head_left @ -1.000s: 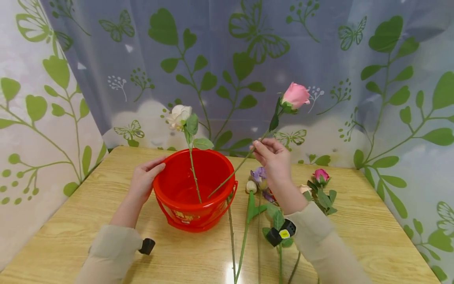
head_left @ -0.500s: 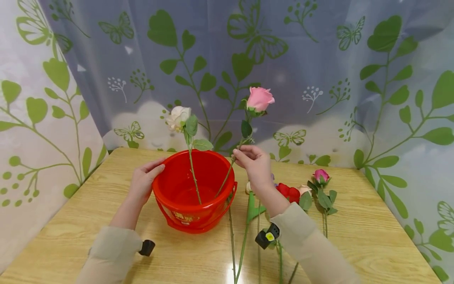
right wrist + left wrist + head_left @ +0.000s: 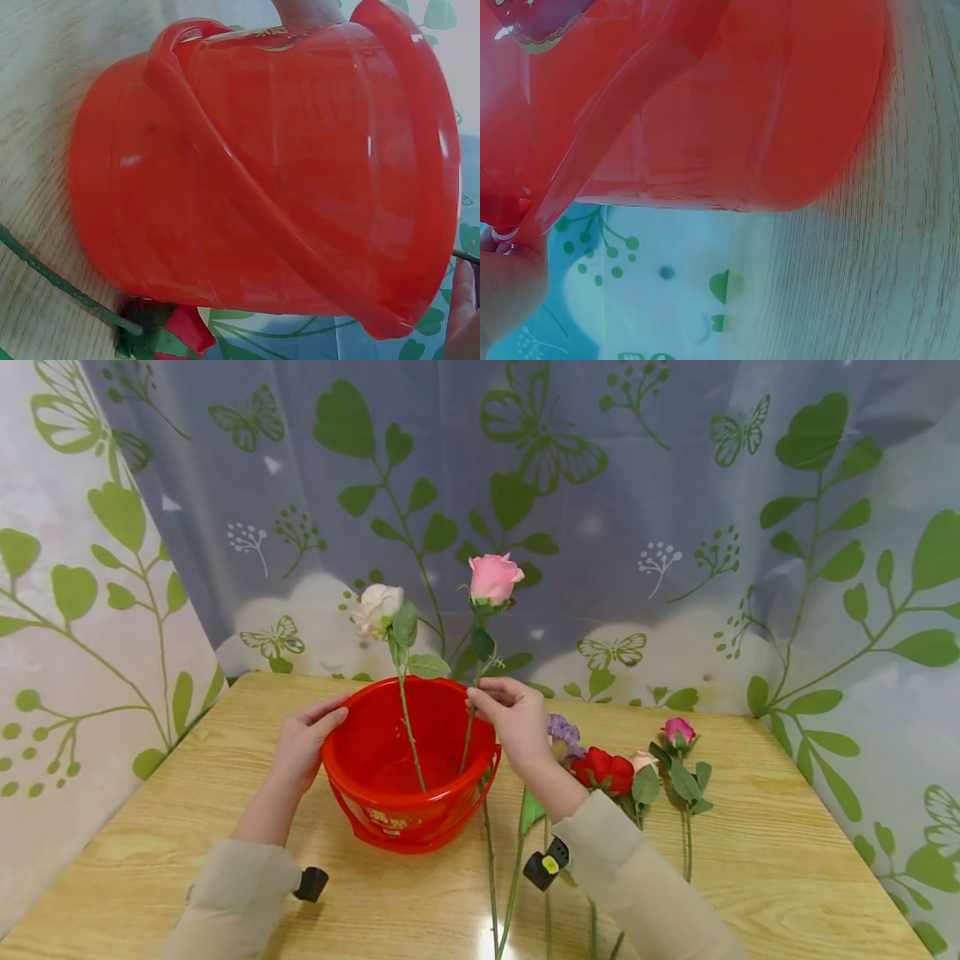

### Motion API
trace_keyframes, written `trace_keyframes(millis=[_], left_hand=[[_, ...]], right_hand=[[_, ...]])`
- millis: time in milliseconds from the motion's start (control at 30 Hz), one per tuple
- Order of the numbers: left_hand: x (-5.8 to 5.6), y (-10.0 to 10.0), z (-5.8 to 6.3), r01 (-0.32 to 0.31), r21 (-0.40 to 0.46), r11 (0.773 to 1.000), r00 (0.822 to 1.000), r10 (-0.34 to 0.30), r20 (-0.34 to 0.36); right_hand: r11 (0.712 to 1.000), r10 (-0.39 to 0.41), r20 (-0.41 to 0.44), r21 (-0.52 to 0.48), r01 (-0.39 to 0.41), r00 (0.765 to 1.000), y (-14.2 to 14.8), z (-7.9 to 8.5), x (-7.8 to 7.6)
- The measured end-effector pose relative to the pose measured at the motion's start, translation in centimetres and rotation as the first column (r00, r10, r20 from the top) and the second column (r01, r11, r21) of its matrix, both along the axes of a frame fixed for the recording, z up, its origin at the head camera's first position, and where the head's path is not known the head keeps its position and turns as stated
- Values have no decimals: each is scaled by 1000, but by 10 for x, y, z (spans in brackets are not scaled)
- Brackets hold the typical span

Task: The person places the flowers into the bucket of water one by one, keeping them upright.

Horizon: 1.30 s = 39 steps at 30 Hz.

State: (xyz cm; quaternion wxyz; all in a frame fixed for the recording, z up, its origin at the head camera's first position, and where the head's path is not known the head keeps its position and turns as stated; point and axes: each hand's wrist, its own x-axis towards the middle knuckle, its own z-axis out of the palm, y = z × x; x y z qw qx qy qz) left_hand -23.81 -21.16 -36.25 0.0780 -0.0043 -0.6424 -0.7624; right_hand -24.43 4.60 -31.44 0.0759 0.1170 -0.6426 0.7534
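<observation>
Head view: shows red bucket [image 3: 442,818] left of the centre, with left hand [image 3: 302,741] gripping its rim on the left side. Shows right hand [image 3: 517,718] near the centre, thumb and fingers pinching the stem of pink rose [image 3: 495,580], with lower stem inside the bucket. Also shows white rose [image 3: 378,609] leaning in it, and red flower [image 3: 604,770] lying on table [image 3: 765,843] at the right.

Left wrist view: shows left hand at the lower left, against the bucket.

Right wrist view: shows right hand only partly, at the lower right edge; cannot tell its grip from here.
</observation>
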Motion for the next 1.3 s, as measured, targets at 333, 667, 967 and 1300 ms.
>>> trace_keyframes(millis=[333,667,967,1300], left_hand=[[-1,-1,0,0,8,1000,1000,0,-5],[0,1,1,2,31,1000,1000,-2,-5],[0,1,2,-11,17,1000,1000,11,8],[0,2,2,1,52,999,1000,-1,13]], right_hand=[[991,34,21,132,-37,999,-8,-3,1],[973,40,7,226,-41,999,-12,-8,-1],[939,35,-10,343,-30,999,-15,-7,-1],[862,38,-69,508,2,997,-15,-8,0]])
